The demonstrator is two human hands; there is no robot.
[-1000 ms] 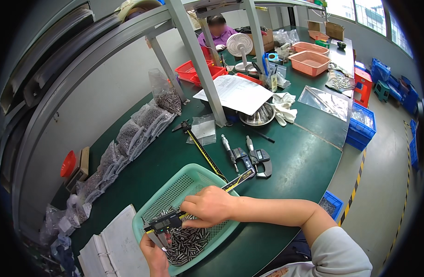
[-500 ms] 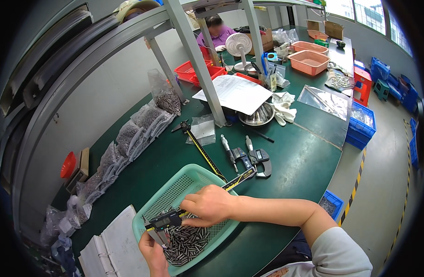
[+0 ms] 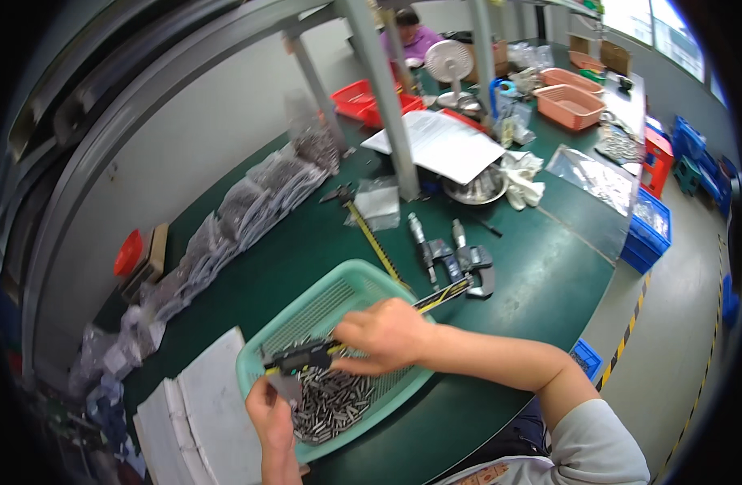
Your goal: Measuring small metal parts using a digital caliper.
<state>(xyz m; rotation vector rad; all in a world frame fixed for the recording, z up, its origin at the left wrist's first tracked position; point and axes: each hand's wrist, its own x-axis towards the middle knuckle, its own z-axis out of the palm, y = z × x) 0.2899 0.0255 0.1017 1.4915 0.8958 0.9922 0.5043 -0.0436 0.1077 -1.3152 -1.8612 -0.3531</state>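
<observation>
My right hand [image 3: 389, 335] is closed round a digital caliper [image 3: 308, 356], its beam pointing to the upper right. Close to the caliper's jaws, my left hand [image 3: 271, 414] is pinched; anything between its fingertips is too small and blurred to make out. Both hands are over a mint-green perforated basket [image 3: 363, 271]. Many small metal pins [image 3: 334, 404] are heaped in its near part. Beyond the basket, a second caliper [image 3: 373, 241] lies on the green table, with two micrometers [image 3: 423, 250] to its right.
An open ring binder [image 3: 213, 392] lies left of the basket. Bags of metal parts [image 3: 249, 194] line the wall side. A shelf post [image 3: 391, 105] stands ahead, near papers [image 3: 443, 145] over a metal bowl [image 3: 480, 190]. A person in purple [image 3: 423, 40] sits across the table.
The view has shifted, so the table and its objects appear farther right and slightly higher. Both hands stay over the basket, the right one still holding the caliper.
</observation>
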